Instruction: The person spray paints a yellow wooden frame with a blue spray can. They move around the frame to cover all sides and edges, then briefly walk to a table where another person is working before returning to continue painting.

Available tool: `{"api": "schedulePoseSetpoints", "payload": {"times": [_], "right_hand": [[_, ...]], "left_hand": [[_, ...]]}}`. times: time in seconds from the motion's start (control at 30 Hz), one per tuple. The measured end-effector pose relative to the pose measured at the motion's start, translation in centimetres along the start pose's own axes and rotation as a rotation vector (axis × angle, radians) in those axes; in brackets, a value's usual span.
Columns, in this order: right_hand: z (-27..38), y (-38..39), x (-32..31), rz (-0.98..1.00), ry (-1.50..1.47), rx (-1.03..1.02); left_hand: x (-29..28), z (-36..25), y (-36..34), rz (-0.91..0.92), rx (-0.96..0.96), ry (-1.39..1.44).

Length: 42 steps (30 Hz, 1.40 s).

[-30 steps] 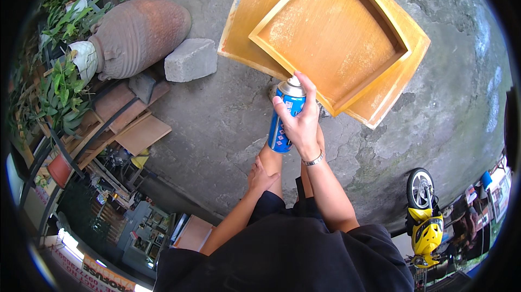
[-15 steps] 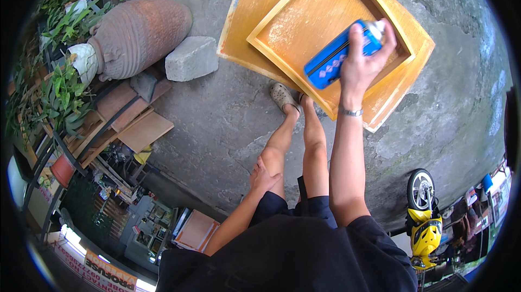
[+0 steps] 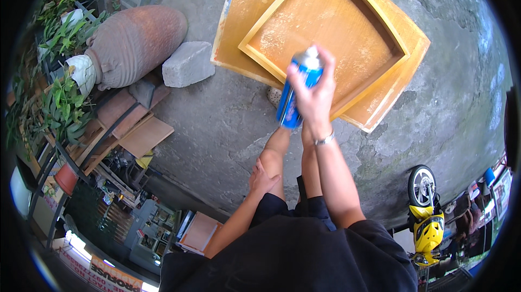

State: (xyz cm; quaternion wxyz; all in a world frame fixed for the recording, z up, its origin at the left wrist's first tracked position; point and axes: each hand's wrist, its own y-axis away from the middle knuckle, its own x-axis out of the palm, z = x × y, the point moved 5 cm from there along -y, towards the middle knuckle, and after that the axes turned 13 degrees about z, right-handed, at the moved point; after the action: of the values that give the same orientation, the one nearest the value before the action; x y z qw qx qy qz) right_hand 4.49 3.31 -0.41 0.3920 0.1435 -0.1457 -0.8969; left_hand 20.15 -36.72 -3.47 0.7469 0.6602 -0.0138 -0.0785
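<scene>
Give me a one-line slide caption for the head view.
Right hand holds a blue spray can above a wooden tray on concrete; left hand rests on the knee.

Concrete ground (image 3: 217,124) bears a wooden tray (image 3: 325,37), stone block (image 3: 188,64) and clay jar (image 3: 135,42).

The spray can (image 3: 297,88) sits near the picture's centre, gripped in the right hand (image 3: 316,97), over the near edge of the wooden frame (image 3: 325,31). The frame lies on a flat board (image 3: 244,15) on the concrete ground (image 3: 217,124), at twelve o'clock from the can. The stone block (image 3: 188,64) lies at nine o'clock from the can, just beside the board, and the big clay jar (image 3: 135,42) lies on its side beyond the block. The left hand (image 3: 262,178) rests on the left knee at six o'clock. The motorbike (image 3: 426,210) stands at four o'clock, well apart.
</scene>
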Motion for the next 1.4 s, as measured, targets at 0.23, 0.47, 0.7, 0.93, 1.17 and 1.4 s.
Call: {"api": "schedulePoseSetpoints", "payload": {"times": [0.23,0.47,0.7,0.93,1.17,1.4], "right_hand": [[2.0,-11.9,-8.5,-0.412,0.076,-0.320],[0.9,-10.2,-8.0,-0.346,0.100,-0.219],[0.8,1.4,-0.1,0.111,0.060,-0.035],[0.6,-7.5,-4.9,-0.165,0.036,-0.188],[3.0,-13.9,-11.3,-0.504,0.070,-0.361],[2.1,-5.5,-3.9,-0.135,0.042,-0.159]], "left_hand": [[-0.1,-0.2,-0.1,0.012,0.006,-0.028],[-0.2,0.0,0.1,-0.015,-0.006,-0.011],[-0.9,-0.4,0.1,0.026,-0.028,0.014],[-1.3,-0.3,0.5,0.041,-0.046,0.018],[-3.2,1.2,0.3,-0.224,0.103,0.130],[-15.4,6.4,-4.2,-0.304,0.307,0.664]]}}
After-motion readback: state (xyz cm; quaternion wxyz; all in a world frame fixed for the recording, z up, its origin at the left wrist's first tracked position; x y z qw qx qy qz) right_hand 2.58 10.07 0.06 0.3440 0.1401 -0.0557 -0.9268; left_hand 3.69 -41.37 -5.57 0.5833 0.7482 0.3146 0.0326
